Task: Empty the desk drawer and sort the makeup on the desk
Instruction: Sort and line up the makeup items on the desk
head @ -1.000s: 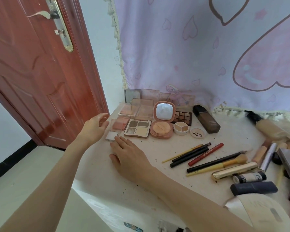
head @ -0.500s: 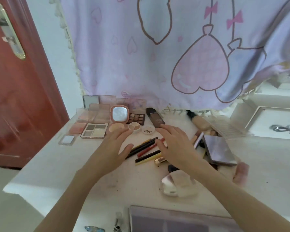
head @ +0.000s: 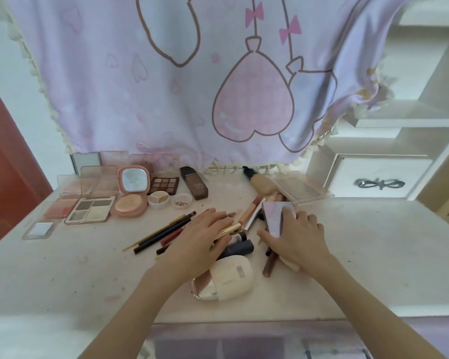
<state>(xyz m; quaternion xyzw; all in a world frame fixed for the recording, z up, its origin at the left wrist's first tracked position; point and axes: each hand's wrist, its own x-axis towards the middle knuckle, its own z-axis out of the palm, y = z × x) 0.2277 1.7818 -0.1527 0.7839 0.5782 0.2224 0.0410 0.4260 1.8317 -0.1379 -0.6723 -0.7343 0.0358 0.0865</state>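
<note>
1. Readable writing is scarce: a small round white pot (head: 181, 200) shows dark letters, seen reversed, and a black-and-white tube (head: 238, 237) carries letters starting "PI"; the rest is hidden.
2. The makeup lies on the pale desk (head: 373, 242): open palettes in a row at the back left, among them a four-pan palette (head: 90, 210) and a round pink compact (head: 130, 198) with its mirror lid up.
3. Pencils (head: 163, 233) lie fanned at the centre.
4. The left hand (head: 201, 238) rests flat, fingers loosely spread over a gold tube (head: 230, 228).
5. The right hand (head: 296, 237) grips a lilac flat case (head: 276, 216), thumb at its near edge.
6. A cream pouch (head: 227, 279) lies nearest.
</note>
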